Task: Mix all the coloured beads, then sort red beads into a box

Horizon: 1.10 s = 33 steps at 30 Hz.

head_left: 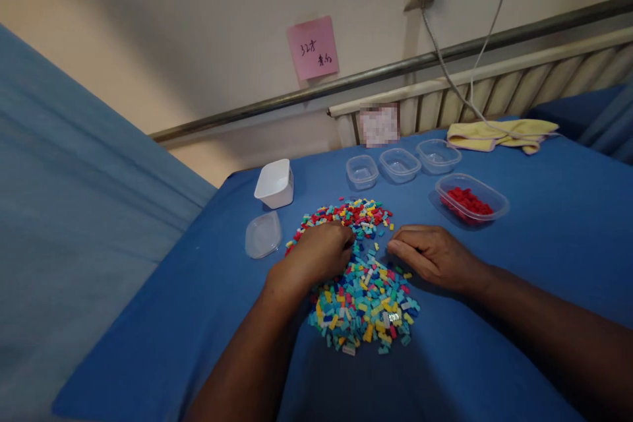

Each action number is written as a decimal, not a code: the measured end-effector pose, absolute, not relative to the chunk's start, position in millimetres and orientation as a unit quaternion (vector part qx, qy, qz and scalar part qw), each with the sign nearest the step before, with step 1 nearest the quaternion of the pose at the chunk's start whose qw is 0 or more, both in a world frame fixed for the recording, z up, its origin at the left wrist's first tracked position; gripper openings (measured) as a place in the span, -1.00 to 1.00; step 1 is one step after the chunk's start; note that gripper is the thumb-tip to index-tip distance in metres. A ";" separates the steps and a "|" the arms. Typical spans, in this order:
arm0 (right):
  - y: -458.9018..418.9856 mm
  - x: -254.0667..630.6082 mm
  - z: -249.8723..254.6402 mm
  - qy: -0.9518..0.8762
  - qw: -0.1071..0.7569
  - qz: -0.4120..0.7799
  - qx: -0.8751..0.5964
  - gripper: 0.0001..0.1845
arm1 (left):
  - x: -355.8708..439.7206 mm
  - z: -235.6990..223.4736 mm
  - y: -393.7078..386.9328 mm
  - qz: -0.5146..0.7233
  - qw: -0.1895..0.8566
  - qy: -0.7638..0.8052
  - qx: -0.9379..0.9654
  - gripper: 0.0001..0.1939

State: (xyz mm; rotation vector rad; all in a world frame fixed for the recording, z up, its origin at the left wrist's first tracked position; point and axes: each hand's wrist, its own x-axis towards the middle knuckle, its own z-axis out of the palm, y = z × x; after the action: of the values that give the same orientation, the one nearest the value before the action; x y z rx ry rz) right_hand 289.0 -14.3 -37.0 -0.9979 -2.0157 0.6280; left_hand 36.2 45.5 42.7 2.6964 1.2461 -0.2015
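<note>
Small toy building bricks (pixel 366 297) in light blue, yellow, red, white and other colours lie heaped on the blue cloth in two joined piles. My left hand (pixel 324 247) reaches over the middle of the heap, fingers curled down among the bricks; its fingertips are hidden. To the right of the heap, my right hand (pixel 435 254) rests low over the cloth with its fingers curled together and the thumb against them. Whatever it holds, if anything, does not show. Beyond my right hand stands a clear tub (pixel 502 206) with red bricks (pixel 467 201) inside.
Three clear plastic tubs (pixel 362 175) line the far side of the table. A white box (pixel 275 192) and a clear lid (pixel 263 235) are at the left. A yellow cloth (pixel 499 135) lies at the far right, with a white cable (pixel 445 72) hanging down over it.
</note>
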 end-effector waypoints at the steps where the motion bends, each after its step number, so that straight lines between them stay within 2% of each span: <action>1: -14.4 288.9 -36.7 -0.795 0.392 0.248 -0.392 -0.51 | 36.5 42.2 45.1 -0.070 0.070 0.415 0.905 -0.90; 10: -15.7 284.0 -34.5 -0.831 0.398 0.213 -0.326 -0.81 | 30.8 38.8 45.4 -0.032 0.081 0.418 0.904 -0.86; 14: -14.7 282.5 -35.3 -0.839 0.387 0.201 -0.324 -0.81 | 33.4 35.8 51.2 0.000 0.050 0.412 0.910 -0.82; 19: -13.7 282.3 -35.1 -0.836 0.389 0.207 -0.328 -0.81 | 46.4 29.6 56.9 -0.064 -0.005 0.389 0.919 -0.78; 27: -12.8 282.4 -35.4 -0.831 0.386 0.219 -0.336 -0.76 | 39.7 27.5 57.1 -0.056 -0.041 0.368 0.927 -0.85; 30: -12.4 282.8 -36.2 -0.830 0.388 0.217 -0.336 -0.75 | 34.3 27.8 56.8 -0.013 -0.005 0.365 0.931 -0.85; 33: -12.1 283.0 -36.7 -0.828 0.392 0.216 -0.337 -0.75 | 30.9 29.4 56.3 0.096 0.156 0.389 0.903 -0.86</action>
State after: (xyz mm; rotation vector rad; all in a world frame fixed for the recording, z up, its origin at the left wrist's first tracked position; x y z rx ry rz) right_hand 283.0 -12.1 -36.7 -0.8553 -2.1038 0.5484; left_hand 30.9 56.3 29.4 2.5848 1.1125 0.2760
